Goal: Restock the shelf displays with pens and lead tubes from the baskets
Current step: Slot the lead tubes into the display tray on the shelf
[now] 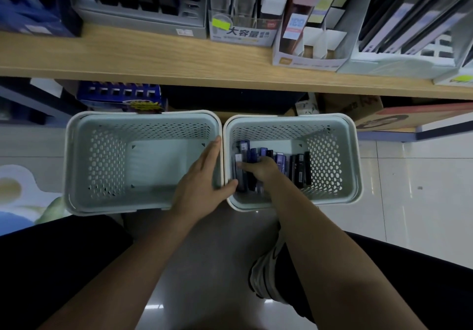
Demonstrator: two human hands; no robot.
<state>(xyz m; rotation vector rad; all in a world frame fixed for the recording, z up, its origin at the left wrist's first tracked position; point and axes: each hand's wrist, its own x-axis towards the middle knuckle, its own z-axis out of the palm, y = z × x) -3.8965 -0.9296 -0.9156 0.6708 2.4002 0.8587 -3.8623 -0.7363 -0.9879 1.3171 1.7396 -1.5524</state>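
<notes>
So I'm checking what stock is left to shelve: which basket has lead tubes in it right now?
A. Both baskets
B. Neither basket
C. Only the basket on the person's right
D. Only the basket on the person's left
C: the right basket holds a row of dark lead tubes that the right hand is reaching into, while the left basket shows only its bare floor, with the left hand resting on its rim.

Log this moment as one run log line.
left hand steadying basket rims | right hand gripping lead tubes in right basket | left basket empty
</notes>
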